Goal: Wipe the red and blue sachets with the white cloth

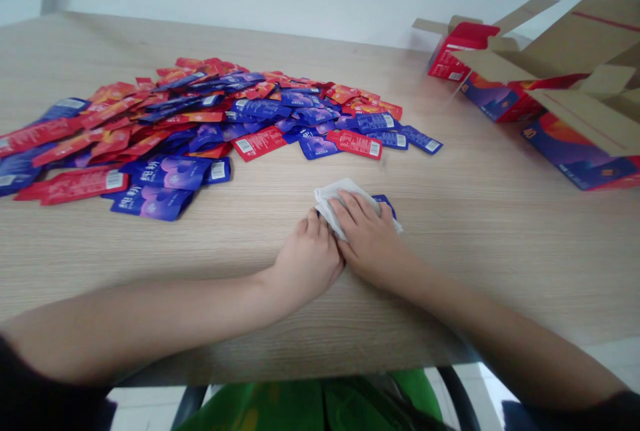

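Note:
A blue packet [385, 203] lies on the table, mostly covered by a folded white cloth [345, 190]. My right hand [367, 234] presses on the cloth, its fingers spread over the top. Beside it, touching near the thumb, my left hand [313, 254] is closed at the packet's left end. Only a sliver of blue shows at the left fingertips, and the cloth hides the packet's middle.
A wide heap of red and blue packets [260, 108] spreads over the left and centre of the table [240, 324]. At the right stand opened cardboard boxes, including a small red box [455, 51] and a nearer blue-and-red box [565, 148], flaps raised.

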`<state>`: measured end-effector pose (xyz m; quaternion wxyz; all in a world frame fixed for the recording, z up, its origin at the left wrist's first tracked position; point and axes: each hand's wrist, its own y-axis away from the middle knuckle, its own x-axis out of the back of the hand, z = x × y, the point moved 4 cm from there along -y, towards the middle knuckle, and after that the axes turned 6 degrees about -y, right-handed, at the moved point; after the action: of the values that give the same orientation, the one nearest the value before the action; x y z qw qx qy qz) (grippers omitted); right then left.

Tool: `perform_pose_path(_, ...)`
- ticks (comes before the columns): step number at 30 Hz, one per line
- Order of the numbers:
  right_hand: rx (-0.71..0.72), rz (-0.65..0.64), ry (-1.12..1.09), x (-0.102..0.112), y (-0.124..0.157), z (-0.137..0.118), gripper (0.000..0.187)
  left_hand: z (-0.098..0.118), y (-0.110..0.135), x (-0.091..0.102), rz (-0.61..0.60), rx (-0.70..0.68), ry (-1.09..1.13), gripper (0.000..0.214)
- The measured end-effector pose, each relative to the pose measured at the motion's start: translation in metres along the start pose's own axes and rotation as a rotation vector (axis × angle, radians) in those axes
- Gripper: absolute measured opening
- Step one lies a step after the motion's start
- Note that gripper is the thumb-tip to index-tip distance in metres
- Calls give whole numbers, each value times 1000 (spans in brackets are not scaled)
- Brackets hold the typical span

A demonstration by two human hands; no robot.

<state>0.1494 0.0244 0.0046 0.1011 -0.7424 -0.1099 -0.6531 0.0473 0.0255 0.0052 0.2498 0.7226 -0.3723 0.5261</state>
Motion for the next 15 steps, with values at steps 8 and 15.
perform_pose_path(8, -238, -94, 79, 7, 5, 37, 61, 2, 1, -3, 38, 44, -39, 52)
perform_pose_path(15, -31, -33, 57, 1, 1, 6, 57, 1, 1, 0, 43, 10, -30, 43)
